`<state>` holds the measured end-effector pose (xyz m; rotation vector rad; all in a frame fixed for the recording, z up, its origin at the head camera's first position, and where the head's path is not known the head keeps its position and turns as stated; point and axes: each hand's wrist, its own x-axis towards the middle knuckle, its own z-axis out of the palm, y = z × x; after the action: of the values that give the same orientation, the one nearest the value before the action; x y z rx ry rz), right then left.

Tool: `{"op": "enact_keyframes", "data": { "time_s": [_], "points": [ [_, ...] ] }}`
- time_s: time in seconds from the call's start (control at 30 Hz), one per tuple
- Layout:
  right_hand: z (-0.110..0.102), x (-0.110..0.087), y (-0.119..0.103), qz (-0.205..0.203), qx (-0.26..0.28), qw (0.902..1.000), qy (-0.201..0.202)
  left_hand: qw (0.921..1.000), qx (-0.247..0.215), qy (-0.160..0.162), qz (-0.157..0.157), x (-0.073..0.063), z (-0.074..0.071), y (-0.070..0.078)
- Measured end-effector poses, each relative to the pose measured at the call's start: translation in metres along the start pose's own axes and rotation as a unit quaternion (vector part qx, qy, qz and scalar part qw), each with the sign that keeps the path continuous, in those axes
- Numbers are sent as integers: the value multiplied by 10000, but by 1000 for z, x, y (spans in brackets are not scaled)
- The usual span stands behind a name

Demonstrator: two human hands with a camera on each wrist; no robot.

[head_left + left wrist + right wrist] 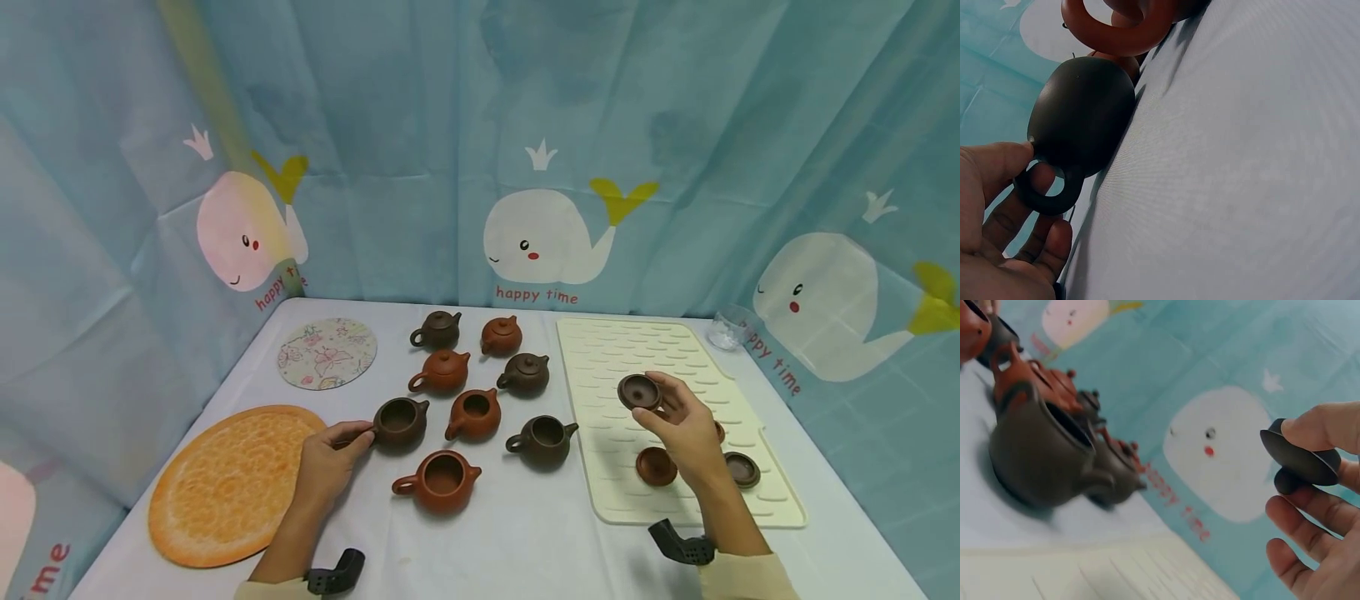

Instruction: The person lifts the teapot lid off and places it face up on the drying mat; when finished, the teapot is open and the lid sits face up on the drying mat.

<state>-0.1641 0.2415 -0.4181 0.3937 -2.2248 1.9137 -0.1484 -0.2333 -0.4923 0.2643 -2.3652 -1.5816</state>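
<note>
My left hand (330, 457) pinches the ring handle (1054, 200) of a lidless dark brown teapot (400, 433), which stands on the white cloth. Over the cream mat (600, 400), my right hand (692, 433) grips a dark teapot lid (639, 392), its underside facing the head camera. In the right wrist view the thumb presses on that lid (1300, 456) and its round knob points down. Below this hand lie a red-brown lid (656, 467) and a dark lid (742, 471); another reddish lid is mostly hidden behind the wrist.
Two open reddish teapots (444, 483) and an open dark one (545, 442) stand mid-table. Behind them are several lidded teapots (523, 375). At left lie a round bread-patterned mat (232, 483) and a floral disc (327, 354); a clear glass bowl (727, 329) sits at the back right.
</note>
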Motion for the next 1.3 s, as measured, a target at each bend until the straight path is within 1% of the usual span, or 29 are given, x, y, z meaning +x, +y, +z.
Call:
{"op": "enact_keyframes", "data": {
  "time_s": [0.27, 0.37, 0.43, 0.57, 0.63, 0.73, 0.87, 1.0, 1.2, 1.3],
  "points": [
    [-19, -2, 21, 244, -394, 9988, 177, 10000, 53, -7, -16, 0, 0, 0],
    [-23, -1, 26, 475, -588, 9970, 164, 10000, 91, 0, -24, 0, 1, 0],
    [-25, -1, 28, 650, -825, 9943, 153, 9999, 106, -1, -32, 0, 0, 0],
    [-29, 0, 33, 968, -1315, 9866, -24, 9999, 115, -13, -70, 0, 0, 0],
    [-31, 1, 35, 1107, -1452, 9831, -143, 9999, 106, -21, -73, 0, 0, 0],
    [-34, 3, 39, 1322, -1421, 9805, -293, 9999, 106, -25, -70, -1, 0, 0],
    [-35, 7, 43, 1560, -1424, 9767, -387, 10000, 48, -35, -69, -1, 0, 0],
    [-36, 11, 48, 1682, -1645, 9711, -411, 10000, 17, -55, -62, -2, 0, 0],
    [-37, 16, 59, 1763, -2002, 9628, -443, 10000, 79, -28, -29, -1, 0, 0],
    [-36, 17, 61, 1806, -2059, 9606, -473, 10000, 79, -16, -11, -1, 0, 1]
  ]
}}
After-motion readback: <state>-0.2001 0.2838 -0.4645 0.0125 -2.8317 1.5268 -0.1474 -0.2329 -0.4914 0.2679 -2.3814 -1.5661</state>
